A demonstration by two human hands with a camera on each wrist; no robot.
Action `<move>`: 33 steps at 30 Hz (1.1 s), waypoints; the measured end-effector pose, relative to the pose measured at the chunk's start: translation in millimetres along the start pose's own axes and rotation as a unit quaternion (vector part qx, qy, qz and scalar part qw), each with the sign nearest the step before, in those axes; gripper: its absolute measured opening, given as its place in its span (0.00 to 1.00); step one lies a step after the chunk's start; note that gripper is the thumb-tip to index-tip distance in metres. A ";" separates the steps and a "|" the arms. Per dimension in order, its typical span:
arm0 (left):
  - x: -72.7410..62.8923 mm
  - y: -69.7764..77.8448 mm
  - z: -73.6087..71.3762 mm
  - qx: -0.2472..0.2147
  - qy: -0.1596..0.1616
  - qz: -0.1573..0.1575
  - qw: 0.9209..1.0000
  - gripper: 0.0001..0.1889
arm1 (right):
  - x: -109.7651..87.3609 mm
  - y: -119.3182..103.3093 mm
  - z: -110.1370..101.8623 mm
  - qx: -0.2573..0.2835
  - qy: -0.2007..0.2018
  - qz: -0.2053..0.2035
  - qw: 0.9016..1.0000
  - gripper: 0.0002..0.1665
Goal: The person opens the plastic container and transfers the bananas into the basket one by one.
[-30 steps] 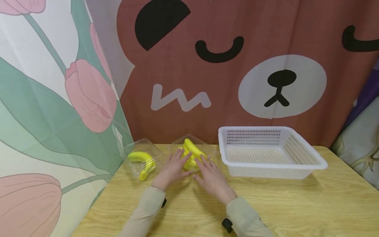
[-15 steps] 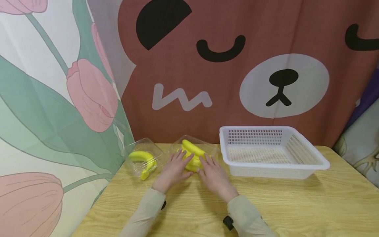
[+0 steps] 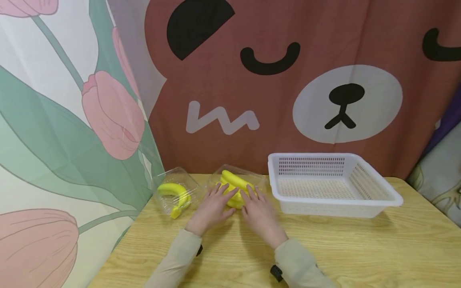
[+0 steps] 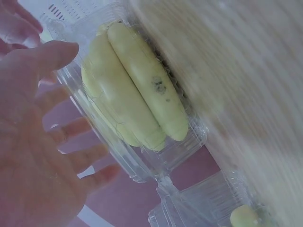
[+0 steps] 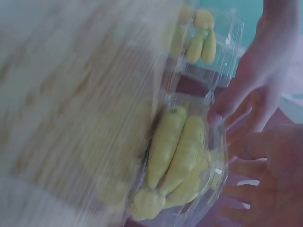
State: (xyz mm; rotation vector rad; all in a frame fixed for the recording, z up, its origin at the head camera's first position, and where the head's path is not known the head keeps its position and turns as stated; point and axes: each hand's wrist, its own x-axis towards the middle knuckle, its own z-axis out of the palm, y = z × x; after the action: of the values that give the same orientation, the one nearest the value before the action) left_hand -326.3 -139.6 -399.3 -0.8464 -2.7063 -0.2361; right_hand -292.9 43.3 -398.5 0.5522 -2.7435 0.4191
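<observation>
A clear plastic box (image 3: 253, 175) holding several yellow bananas (image 3: 234, 179) sits at the back of the wooden table. My left hand (image 3: 211, 210) lies over its near left side, fingers spread and mostly straight. On the near right side my right hand (image 3: 260, 214) reaches over the box in the same way. Both wrist views show the bananas (image 4: 125, 87) through the clear wall, the fingers (image 5: 241, 194) extended across the top. To the left stands a second clear box (image 3: 189, 180) with a curved yellow banana (image 3: 176, 189) inside.
Right of the boxes stands a white perforated plastic basket (image 3: 331, 202). Behind the wooden table (image 3: 345, 252) hangs a brown curtain (image 3: 273, 116) with a bear face. A tulip-patterned curtain (image 3: 108, 176) borders the left side.
The middle box with the bananas has turned a little under my hands, its back corner shifting slightly left. Both hands stay over it; the other box and the basket stay put.
</observation>
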 end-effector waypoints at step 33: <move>-3.7 10.3 -3.6 0.026 -0.008 0.011 1.000 0.34 | 0.4 11.2 1.3 0.056 -0.021 0.028 0.998 0.36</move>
State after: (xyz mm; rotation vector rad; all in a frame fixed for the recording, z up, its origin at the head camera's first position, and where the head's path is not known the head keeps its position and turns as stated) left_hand -316.6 -134.1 -396.5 -0.8673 -2.7035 -0.1530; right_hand -298.3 52.5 -402.0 0.5178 -2.7931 0.5832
